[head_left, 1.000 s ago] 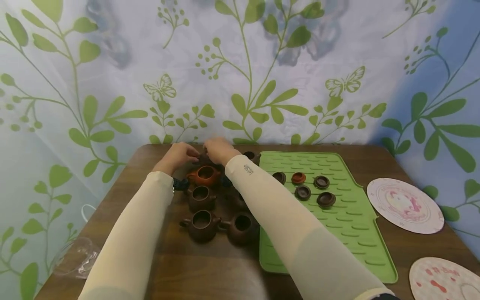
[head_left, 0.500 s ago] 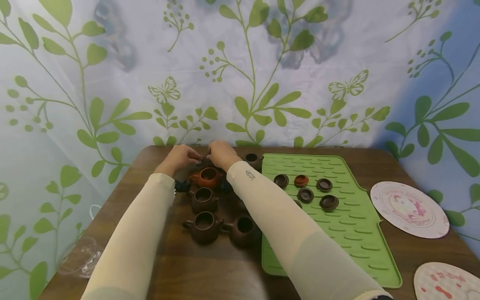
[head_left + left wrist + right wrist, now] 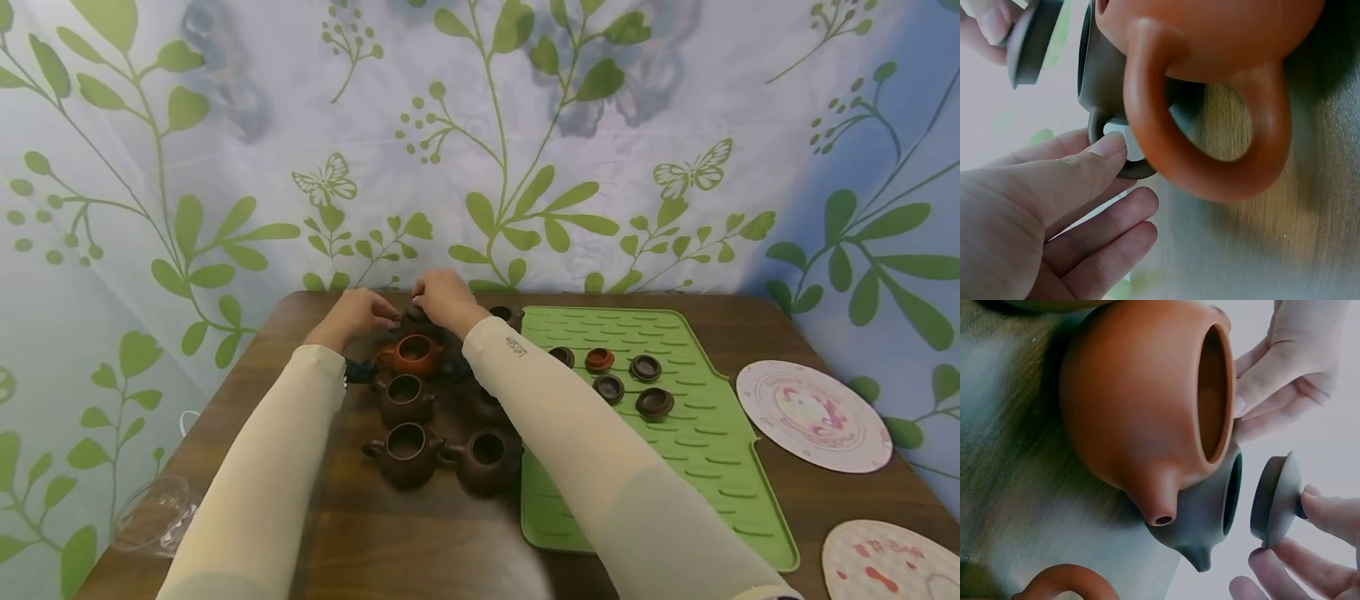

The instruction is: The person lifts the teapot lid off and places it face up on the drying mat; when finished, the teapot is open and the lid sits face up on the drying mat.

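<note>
At the table's far side my left hand (image 3: pixel 356 317) pinches the handle of a small dark brown teapot (image 3: pixel 1105 75) between thumb and index finger, its other fingers extended below. My right hand (image 3: pixel 447 302) holds a dark lid (image 3: pixel 1277 497) by its knob with thumb and fingers. The lid is tilted and stands a small gap away from the pot's round opening, as both wrist views show. In front of that pot is an orange-red clay teapot (image 3: pixel 415 354), lidless, which partly hides the dark one in the wrist views.
Several lidless brown teapots, one of them a dark teapot (image 3: pixel 406 454), stand nearer on the wooden table (image 3: pixel 405 542). A green mat (image 3: pixel 712 467) to the right bears several loose lids. Two round pale mats, including a pink-printed one (image 3: pixel 813 417), lie at the far right.
My right hand has risen slightly and shifted right with the lid, showing more of the dark teapot beneath. The left hand stays at the handle.
</note>
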Tool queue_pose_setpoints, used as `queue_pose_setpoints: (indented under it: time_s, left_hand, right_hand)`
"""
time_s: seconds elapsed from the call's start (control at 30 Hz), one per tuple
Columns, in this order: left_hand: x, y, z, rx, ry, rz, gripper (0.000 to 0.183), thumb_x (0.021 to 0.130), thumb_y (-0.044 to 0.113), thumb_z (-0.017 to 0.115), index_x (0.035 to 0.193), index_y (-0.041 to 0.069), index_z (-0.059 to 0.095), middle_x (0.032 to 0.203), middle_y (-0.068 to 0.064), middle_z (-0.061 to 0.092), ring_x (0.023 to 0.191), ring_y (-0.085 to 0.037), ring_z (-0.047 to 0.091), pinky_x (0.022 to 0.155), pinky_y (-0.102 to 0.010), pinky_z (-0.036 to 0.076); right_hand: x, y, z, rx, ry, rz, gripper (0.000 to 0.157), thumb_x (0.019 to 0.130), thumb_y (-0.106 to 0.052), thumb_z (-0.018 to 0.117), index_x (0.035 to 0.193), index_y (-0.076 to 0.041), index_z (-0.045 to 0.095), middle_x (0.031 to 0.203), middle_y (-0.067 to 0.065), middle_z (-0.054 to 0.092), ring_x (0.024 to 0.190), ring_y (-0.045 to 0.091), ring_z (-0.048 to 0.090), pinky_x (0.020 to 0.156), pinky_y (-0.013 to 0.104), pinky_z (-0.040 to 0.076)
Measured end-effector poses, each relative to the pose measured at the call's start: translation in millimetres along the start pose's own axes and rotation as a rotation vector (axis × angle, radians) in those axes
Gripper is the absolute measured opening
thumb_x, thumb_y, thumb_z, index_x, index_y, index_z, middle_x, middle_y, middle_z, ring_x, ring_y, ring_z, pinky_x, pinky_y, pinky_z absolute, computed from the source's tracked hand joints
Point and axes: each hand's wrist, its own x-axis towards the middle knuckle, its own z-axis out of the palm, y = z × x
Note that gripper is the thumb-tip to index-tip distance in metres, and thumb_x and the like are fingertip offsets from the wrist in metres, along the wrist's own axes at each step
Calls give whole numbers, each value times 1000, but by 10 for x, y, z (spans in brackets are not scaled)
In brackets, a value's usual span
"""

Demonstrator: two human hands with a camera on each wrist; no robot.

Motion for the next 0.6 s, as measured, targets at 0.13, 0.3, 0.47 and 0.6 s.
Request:
queue_pose_setpoints:
  time_s: [0.13,0.3,0.47,0.6]
  left_hand:
    - [-10,8,-10,5,-2,-6,22,97,9,79,118,2,81,112,-10,78,112,-35,68,95,-51,54]
    - [-1,12,-4,9,-3,0,22,97,9,78,118,2,81,114,-11,77,112,-35,68,95,-51,54]
    - [-8,30,-2,0,-9,-17,23,98,10,78,119,2,80,115,-12,77,111,-36,68,93,-51,55]
    - [-21,34,-1,4,-8,-30,23,99,11,77,120,2,80,116,-12,76,112,-36,68,94,-51,54]
  right_hand:
    - [-71,15,-58,46,1,-29,25,109,-19,63,130,-9,74,125,6,70,113,23,65,90,34,54]
    - [-153,68,-130,138,2,-19,27,109,-18,63,133,-7,71,126,10,70,113,24,66,91,35,54]
    - [-250,125,-205,243,12,1,37,109,-16,64,145,-9,62,130,12,68,116,25,65,92,38,54]
    - [-335,179,-250,313,6,0,45,110,-16,62,154,-15,55,132,11,64,104,22,65,84,37,54]
